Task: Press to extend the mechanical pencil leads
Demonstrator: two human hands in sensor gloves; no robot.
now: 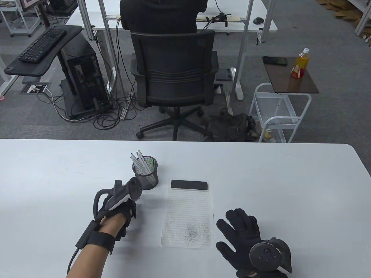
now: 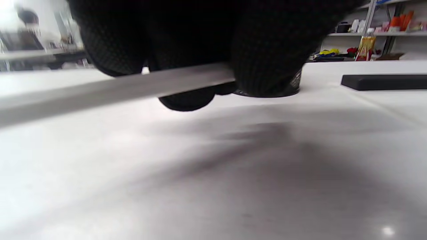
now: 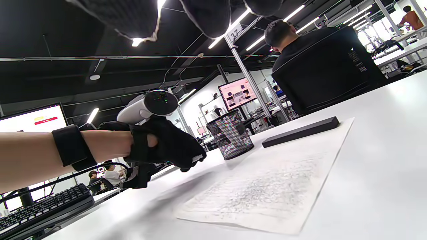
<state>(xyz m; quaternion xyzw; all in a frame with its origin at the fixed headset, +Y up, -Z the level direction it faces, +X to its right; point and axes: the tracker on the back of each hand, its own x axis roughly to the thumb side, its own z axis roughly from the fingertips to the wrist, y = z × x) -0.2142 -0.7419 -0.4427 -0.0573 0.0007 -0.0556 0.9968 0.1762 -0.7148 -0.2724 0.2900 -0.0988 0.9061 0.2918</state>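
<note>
My left hand point(image 1: 120, 211) is closed around a white mechanical pencil point(image 2: 116, 88), held low over the table just left of the paper. In the left wrist view the gloved fingers point(image 2: 260, 60) wrap the barrel, which runs out to the left. In the right wrist view a short end of the pencil point(image 3: 197, 158) pokes from the fist. In the table view the hand hides the pencil. A black mesh pen cup point(image 1: 145, 173) with several white pencils stands just beyond the left hand. My right hand point(image 1: 240, 228) lies open with spread fingers, right of the paper, holding nothing.
A lined paper sheet point(image 1: 188, 214) with grey graphite marks lies between the hands. A black bar point(image 1: 189, 184) lies on its far edge. Beyond the white table's point(image 1: 289, 179) far edge are an office chair point(image 1: 174, 72) and a white cart point(image 1: 278, 110).
</note>
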